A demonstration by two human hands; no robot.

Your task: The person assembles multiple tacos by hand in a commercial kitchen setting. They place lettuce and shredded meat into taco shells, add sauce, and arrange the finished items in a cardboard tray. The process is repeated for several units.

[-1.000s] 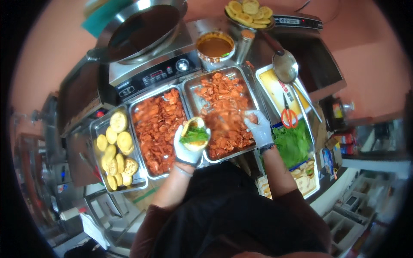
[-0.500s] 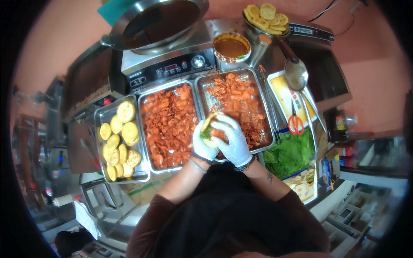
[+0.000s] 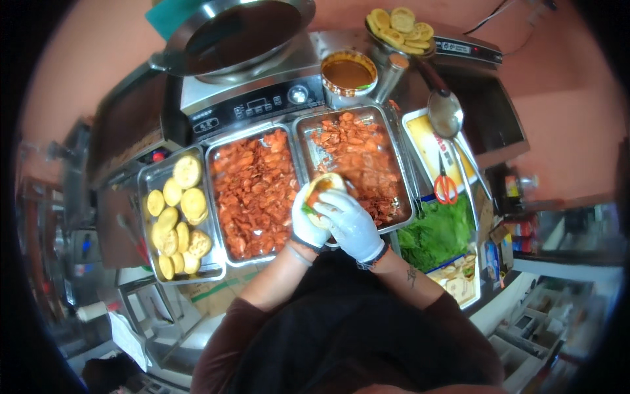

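Hands: left hand [image 3: 307,223] and right hand [image 3: 351,223] clamped together around stuffed bun [image 3: 323,187] (gloved).
Risk: squeezing might spill filling into meat tray [image 3: 394,141].

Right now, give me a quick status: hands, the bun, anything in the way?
Left hand cupping filled bun. Right hand closed over it. Both above right meat tray. Nothing blocking.

A salmon-pink wall [image 3: 92,59] fills the upper part of the frame on both sides. Below it, across the middle, runs a steel counter [image 3: 420,85]. At the far left stands a dark cabinet [image 3: 125,131]. At the lower right are pale shelves [image 3: 545,322] with small clutter. The light is even and bright, like daylight, with no hard shadows.
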